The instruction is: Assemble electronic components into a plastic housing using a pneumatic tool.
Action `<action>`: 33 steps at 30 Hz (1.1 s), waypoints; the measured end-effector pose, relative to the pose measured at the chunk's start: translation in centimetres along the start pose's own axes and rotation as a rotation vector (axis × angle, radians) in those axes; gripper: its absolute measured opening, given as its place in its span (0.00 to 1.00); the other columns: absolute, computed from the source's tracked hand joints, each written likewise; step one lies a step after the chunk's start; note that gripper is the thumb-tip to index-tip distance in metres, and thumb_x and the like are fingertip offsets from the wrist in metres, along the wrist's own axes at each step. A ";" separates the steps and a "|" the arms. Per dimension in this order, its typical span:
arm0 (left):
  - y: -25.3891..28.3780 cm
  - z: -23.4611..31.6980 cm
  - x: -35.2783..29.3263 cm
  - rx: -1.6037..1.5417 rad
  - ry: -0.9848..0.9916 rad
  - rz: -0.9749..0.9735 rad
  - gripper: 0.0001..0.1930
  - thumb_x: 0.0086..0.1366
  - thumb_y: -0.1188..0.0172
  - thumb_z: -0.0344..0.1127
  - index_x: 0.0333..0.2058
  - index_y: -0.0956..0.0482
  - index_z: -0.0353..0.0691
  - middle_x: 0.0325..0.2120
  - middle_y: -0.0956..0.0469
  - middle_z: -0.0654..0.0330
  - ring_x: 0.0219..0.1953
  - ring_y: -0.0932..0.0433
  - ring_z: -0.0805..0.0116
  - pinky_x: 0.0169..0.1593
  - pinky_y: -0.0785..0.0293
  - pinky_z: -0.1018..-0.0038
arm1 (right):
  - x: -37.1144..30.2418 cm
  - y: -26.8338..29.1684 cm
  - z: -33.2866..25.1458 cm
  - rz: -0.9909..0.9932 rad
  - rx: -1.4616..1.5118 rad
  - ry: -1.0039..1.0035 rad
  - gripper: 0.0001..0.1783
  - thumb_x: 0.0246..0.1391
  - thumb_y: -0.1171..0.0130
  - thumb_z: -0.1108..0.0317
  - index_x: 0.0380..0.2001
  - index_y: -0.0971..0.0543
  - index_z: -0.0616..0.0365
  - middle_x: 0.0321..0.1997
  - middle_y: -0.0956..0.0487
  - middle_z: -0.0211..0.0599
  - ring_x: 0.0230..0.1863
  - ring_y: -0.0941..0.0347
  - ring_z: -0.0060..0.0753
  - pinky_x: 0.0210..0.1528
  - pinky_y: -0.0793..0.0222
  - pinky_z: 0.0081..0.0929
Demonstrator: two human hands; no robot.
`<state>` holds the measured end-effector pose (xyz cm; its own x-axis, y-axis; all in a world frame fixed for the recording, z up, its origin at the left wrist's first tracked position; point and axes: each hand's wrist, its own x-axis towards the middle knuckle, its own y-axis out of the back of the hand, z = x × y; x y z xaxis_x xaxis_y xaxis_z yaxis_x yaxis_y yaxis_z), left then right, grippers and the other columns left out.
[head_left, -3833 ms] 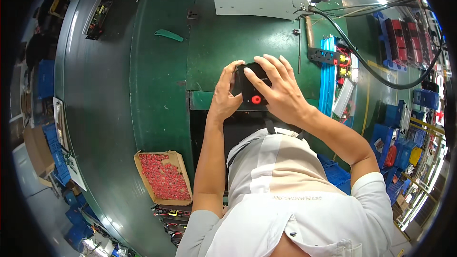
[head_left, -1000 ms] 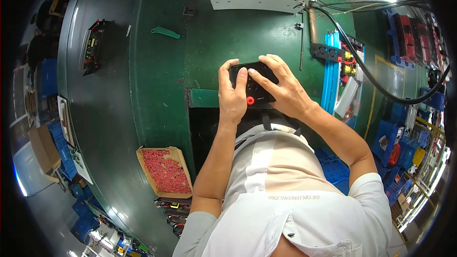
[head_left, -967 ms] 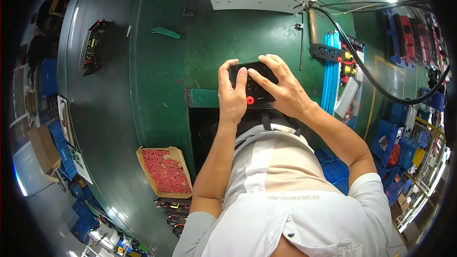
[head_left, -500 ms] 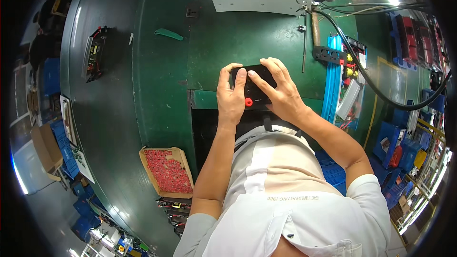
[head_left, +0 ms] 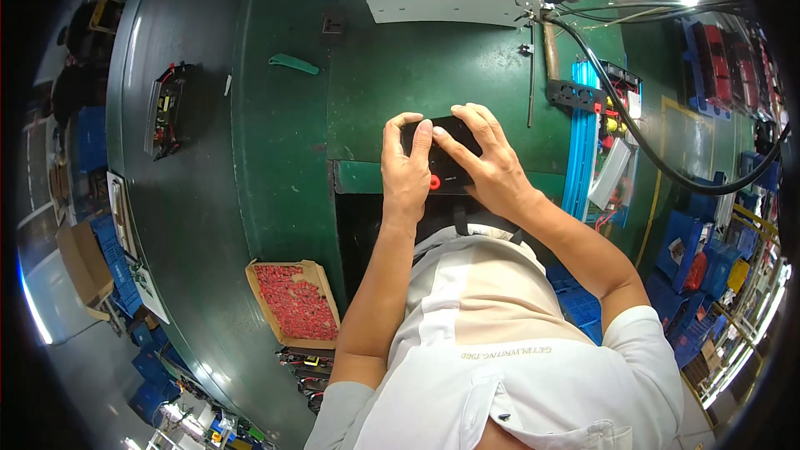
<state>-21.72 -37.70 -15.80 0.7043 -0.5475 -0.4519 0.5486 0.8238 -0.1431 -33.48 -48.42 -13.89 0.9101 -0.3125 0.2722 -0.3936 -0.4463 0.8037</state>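
Between my hands, above the near edge of the green bench, is a flat black panel [head_left: 444, 167] with a red ring [head_left: 434, 182] set near its lower edge. My left hand [head_left: 405, 173] grips the panel's left side, its thumb laid along the face. From the right, my right hand [head_left: 498, 165] holds the other side, with one finger reaching across the face toward the left thumb. What the fingertips touch behind the panel is hidden.
A shallow cardboard box [head_left: 296, 303] of small red parts lies left. A circuit assembly [head_left: 167, 110] sits on the dark belt [head_left: 196, 225]. Right are blue metal housings [head_left: 580, 146], a black fan plate [head_left: 575, 96] and a hanging black cable [head_left: 646, 150]. A green strip [head_left: 293, 62] lies farther off.
The circuit assembly on the belt has shifted slightly toward me. Both hands keep nearly the same grip on the black panel.
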 end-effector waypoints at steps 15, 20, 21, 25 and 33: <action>-0.5 0.1 0.1 0.044 -0.127 0.000 0.08 0.72 0.39 0.38 0.43 0.25 0.43 0.34 0.26 0.68 0.32 0.25 0.81 0.33 0.23 0.81 | -1.9 -1.9 0.2 0.147 0.515 -0.375 0.64 0.32 0.23 0.79 0.72 0.50 0.57 0.70 0.40 0.60 0.68 0.38 0.65 0.66 0.33 0.44; -0.3 0.4 0.2 -0.013 0.000 -0.063 0.09 0.73 0.41 0.38 0.45 0.26 0.42 0.40 0.27 0.66 0.39 0.28 0.80 0.42 0.27 0.81 | -2.1 -2.1 0.3 0.204 0.518 -0.411 0.61 0.37 0.23 0.76 0.71 0.49 0.62 0.69 0.37 0.58 0.62 0.29 0.58 0.62 0.30 0.38; -0.3 0.5 0.2 -0.058 0.025 -0.072 0.09 0.74 0.42 0.38 0.46 0.27 0.42 0.40 0.27 0.66 0.38 0.28 0.80 0.42 0.26 0.81 | -2.0 -2.0 0.2 0.177 0.516 -0.429 0.59 0.37 0.24 0.77 0.71 0.49 0.62 0.69 0.37 0.59 0.61 0.29 0.59 0.61 0.29 0.38; -0.4 1.2 0.1 -0.106 0.084 -0.107 0.10 0.73 0.42 0.36 0.48 0.28 0.42 0.42 0.28 0.65 0.38 0.27 0.79 0.40 0.25 0.80 | -1.6 -1.5 0.2 0.148 0.463 -0.433 0.57 0.38 0.27 0.79 0.70 0.48 0.65 0.68 0.36 0.61 0.62 0.30 0.60 0.62 0.30 0.39; -0.8 2.1 0.2 -0.062 0.116 -0.128 0.16 0.68 0.35 0.35 0.50 0.30 0.42 0.45 0.29 0.62 0.38 0.23 0.76 0.37 0.20 0.78 | -1.2 -1.5 0.7 0.163 0.388 -0.377 0.57 0.37 0.26 0.77 0.69 0.47 0.68 0.66 0.36 0.62 0.64 0.34 0.63 0.65 0.32 0.43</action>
<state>-21.08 -38.82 -13.89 0.5718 -0.6305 -0.5249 0.5989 0.7581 -0.2581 -34.04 -47.98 -15.83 0.7521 -0.6497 0.1110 -0.6089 -0.6203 0.4944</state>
